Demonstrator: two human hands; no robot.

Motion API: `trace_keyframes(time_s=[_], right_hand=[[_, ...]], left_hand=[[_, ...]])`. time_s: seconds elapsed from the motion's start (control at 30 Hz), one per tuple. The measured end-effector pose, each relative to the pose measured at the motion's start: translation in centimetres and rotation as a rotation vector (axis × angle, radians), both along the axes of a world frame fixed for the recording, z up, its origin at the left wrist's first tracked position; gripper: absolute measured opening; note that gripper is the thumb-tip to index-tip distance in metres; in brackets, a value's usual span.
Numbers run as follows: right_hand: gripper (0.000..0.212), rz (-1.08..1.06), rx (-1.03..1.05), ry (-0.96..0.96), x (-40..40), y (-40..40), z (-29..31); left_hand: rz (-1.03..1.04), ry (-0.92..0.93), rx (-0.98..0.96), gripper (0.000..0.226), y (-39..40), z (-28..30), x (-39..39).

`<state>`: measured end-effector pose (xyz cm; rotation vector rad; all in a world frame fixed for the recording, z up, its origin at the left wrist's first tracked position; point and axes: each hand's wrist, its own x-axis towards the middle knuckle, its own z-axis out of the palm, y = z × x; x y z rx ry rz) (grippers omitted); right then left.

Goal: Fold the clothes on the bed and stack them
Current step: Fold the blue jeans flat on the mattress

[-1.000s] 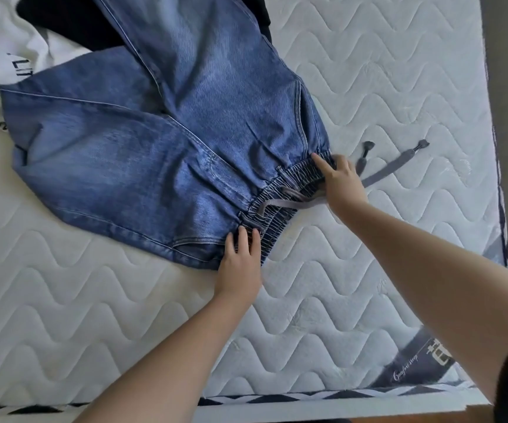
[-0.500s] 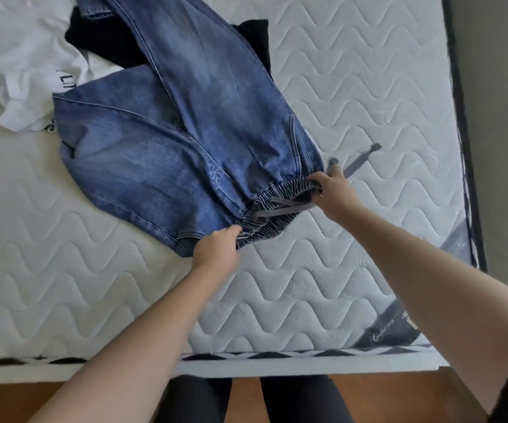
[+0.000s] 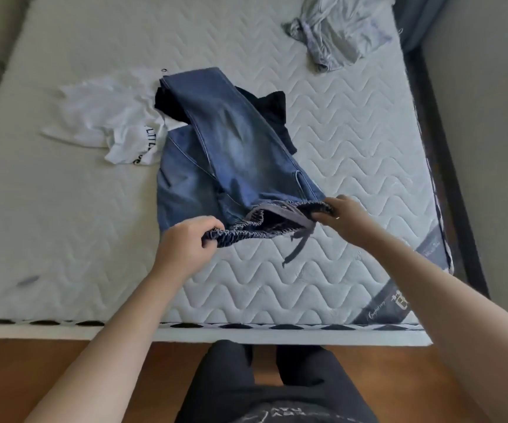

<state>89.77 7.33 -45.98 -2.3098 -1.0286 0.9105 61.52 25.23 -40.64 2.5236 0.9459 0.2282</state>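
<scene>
Jeans (image 3: pixel 234 148) lie diagonally across the near half of the bed (image 3: pixel 353 166), legs running away toward the far-left, waistband (image 3: pixel 262 227) at the near end, lifted off the mattress. Left hand (image 3: pixel 185 245) has fingers curled round the waistband's left end; right hand (image 3: pixel 347 218) pinches the right end, thumb on top. So both grips are closed on the elastic band, stretched btwn them, w/ the grey drawstring (image 3: pixel 300 242) dangling loose below.

Jeans partly overlie a black garment (image 3: pixel 274 108), and the far leg end sits next to a white T-shirt (image 3: pixel 106 120). A grey crumpled garment (image 3: pixel 335 29) lies well apart at the far-right.

Stage, prob.: start of the jeans fold, nothing stacked yet as far as I can see.

Risks from here:
- Lifting or pulling by the waistband could drag the black garment along w/ the denim, since it's pinned under the legs.
- Legs aren't aligned; one lies over the other at an angle. Folding now would lock in a skewed, bulky bundle.
- Elastic band bunches, so an uneven pull on one end would twist the top edge.
- Drawstring may get trapped inside the fold or hang out of the stack.
</scene>
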Motion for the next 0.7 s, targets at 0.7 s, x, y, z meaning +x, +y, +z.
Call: trace_keyframes(time_s=[0.7], right_hand=[[0.022,-0.164,0.397,-0.02,-10.9,1.9,13.7]], left_hand=[[0.091,-0.357,-0.296,0.032,3.9,12.9,-3.8]])
